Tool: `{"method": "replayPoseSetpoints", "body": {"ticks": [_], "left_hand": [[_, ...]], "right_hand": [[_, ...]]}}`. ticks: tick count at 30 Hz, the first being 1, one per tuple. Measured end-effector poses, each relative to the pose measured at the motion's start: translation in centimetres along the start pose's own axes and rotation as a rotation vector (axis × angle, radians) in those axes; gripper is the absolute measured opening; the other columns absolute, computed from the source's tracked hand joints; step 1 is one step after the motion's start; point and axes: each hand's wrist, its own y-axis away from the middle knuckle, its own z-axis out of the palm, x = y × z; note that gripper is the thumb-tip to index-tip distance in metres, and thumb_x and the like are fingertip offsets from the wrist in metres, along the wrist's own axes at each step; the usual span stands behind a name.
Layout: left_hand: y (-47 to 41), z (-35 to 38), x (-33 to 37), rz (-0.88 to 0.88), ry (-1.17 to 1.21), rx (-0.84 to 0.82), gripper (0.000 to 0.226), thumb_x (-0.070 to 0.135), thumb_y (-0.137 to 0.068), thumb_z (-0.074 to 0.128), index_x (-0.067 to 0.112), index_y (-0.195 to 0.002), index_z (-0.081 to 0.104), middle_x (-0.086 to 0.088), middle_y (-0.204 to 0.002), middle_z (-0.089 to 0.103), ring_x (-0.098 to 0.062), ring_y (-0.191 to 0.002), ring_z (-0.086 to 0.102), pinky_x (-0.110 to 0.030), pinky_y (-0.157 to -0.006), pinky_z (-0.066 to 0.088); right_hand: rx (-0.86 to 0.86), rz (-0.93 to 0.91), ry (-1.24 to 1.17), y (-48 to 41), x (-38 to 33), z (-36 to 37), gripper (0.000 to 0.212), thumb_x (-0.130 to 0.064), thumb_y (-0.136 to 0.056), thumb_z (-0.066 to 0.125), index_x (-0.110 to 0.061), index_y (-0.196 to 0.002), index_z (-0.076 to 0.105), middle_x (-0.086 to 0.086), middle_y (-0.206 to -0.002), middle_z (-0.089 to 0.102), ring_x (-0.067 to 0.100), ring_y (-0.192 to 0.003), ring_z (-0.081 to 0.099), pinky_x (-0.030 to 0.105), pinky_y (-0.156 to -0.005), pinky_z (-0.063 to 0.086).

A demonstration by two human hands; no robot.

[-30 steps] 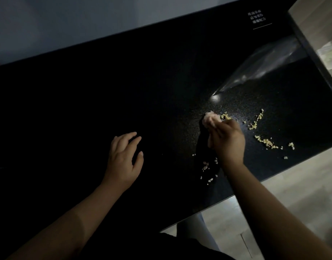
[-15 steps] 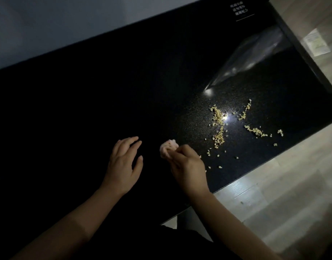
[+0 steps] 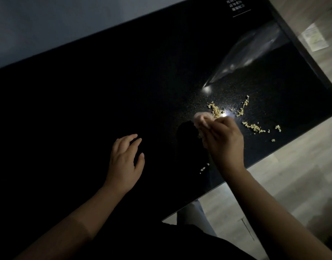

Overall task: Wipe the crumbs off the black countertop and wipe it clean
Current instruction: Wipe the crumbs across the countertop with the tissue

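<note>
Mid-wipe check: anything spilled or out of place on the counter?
Yes: yellowish crumbs lie scattered on the black countertop, just beyond the pink cloth the right hand grips; a few strays sit near the front edge.

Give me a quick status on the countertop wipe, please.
Right grip holds pink cloth beside crumbs. Left grip open on countertop. Clear plastic bag lies beyond the crumbs, not blocking.

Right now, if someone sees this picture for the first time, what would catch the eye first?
The pale yellow crumbs stand out most, scattered on the right part of the black countertop beside a bright glare spot. The right hand grips a pinkish cloth at their near edge. The left hand is spread open further left.
</note>
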Motion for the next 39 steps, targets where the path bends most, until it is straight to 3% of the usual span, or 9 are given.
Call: {"method": "replayPoseSetpoints", "body": {"ticks": [7, 11, 15, 19, 24, 27, 32, 39], "left_hand": [[0.1, 0.3, 0.2, -0.029, -0.022, -0.01, 0.041, 0.027, -0.093, 0.049, 0.01, -0.13, 0.053, -0.004, -0.14, 0.043, -0.021, -0.131, 0.027, -0.055, -0.106, 0.035], [0.0, 0.5, 0.6, -0.04, -0.035, -0.011, 0.04, 0.025, -0.093, 0.052, 0.011, -0.13, 0.053, -0.004, -0.141, 0.042, -0.019, -0.132, 0.024, -0.057, -0.105, 0.034], [-0.1, 1.0, 1.3, -0.009, -0.084, 0.009, 0.049, 0.037, -0.089, 0.038, 0.011, -0.128, 0.055, -0.006, -0.139, 0.043, -0.019, -0.13, 0.025, -0.06, -0.109, 0.028], [-0.4, 1.5, 2.0, 0.003, -0.094, 0.006, 0.052, 0.04, -0.089, 0.035, 0.012, -0.129, 0.054, -0.004, -0.141, 0.042, -0.02, -0.132, 0.026, -0.054, -0.115, 0.015], [-0.8, 2.2, 2.9, 0.019, -0.11, -0.016, 0.052, 0.04, -0.089, 0.035, 0.014, -0.131, 0.052, -0.002, -0.142, 0.039, -0.02, -0.134, 0.027, -0.052, -0.116, 0.012], [-1.1, 2.6, 3.3, 0.014, -0.128, -0.023, 0.052, 0.04, -0.089, 0.035, 0.015, -0.131, 0.052, -0.002, -0.142, 0.039, -0.022, -0.133, 0.029, -0.052, -0.116, 0.012], [-1.5, 2.5, 3.3, 0.011, -0.129, -0.029, 0.05, 0.039, -0.089, 0.034, 0.015, -0.129, 0.053, -0.001, -0.14, 0.042, -0.023, -0.132, 0.034, -0.051, -0.116, 0.012], [-1.6, 2.3, 2.9, 0.044, -0.167, -0.036, 0.049, 0.037, -0.09, 0.036, 0.014, -0.129, 0.053, -0.003, -0.138, 0.044, -0.024, -0.13, 0.037, -0.052, -0.115, 0.016]], "right_hand": [[-0.206, 0.032, -0.168, 9.4, -2.3, 0.4, 0.018, -0.027, -0.092, 0.062, -0.018, -0.104, 0.072, -0.003, -0.087, 0.053, 0.016, -0.072, 0.055, 0.033, -0.062, 0.047], [-0.242, 0.036, -0.14, 11.4, -1.3, 2.3, 0.019, -0.025, -0.09, 0.065, -0.02, -0.107, 0.072, -0.004, -0.091, 0.054, 0.013, -0.079, 0.055, 0.027, -0.068, 0.047], [-0.286, -0.046, -0.094, 11.6, 0.3, 2.7, 0.021, -0.025, -0.091, 0.063, -0.018, -0.109, 0.071, 0.0, -0.094, 0.057, 0.017, -0.083, 0.055, 0.021, -0.069, 0.04], [-0.245, -0.091, -0.031, 9.9, 3.1, 1.6, 0.022, -0.026, -0.092, 0.058, -0.015, -0.107, 0.071, 0.003, -0.094, 0.058, 0.022, -0.081, 0.055, 0.029, -0.067, 0.044], [-0.142, -0.032, 0.111, 5.1, 8.8, -1.0, 0.02, -0.019, -0.086, 0.066, -0.01, -0.103, 0.074, 0.01, -0.089, 0.058, 0.028, -0.076, 0.056, 0.027, -0.065, 0.037], [-0.111, 0.013, 0.14, 2.3, 10.1, -2.4, 0.02, -0.014, -0.083, 0.073, -0.009, -0.102, 0.074, 0.011, -0.088, 0.058, 0.03, -0.074, 0.058, 0.028, -0.062, 0.042], [-0.077, -0.026, -0.024, 2.8, 5.9, -4.1, 0.021, -0.02, -0.089, 0.065, -0.009, -0.105, 0.073, 0.006, -0.087, 0.055, 0.014, -0.074, 0.05, 0.024, -0.061, 0.039], [-0.224, 0.076, -0.201, 11.1, -0.1, 0.0, 0.015, -0.022, -0.092, 0.063, -0.017, -0.104, 0.072, -0.001, -0.087, 0.054, 0.015, -0.075, 0.054, 0.028, -0.065, 0.047]]}}
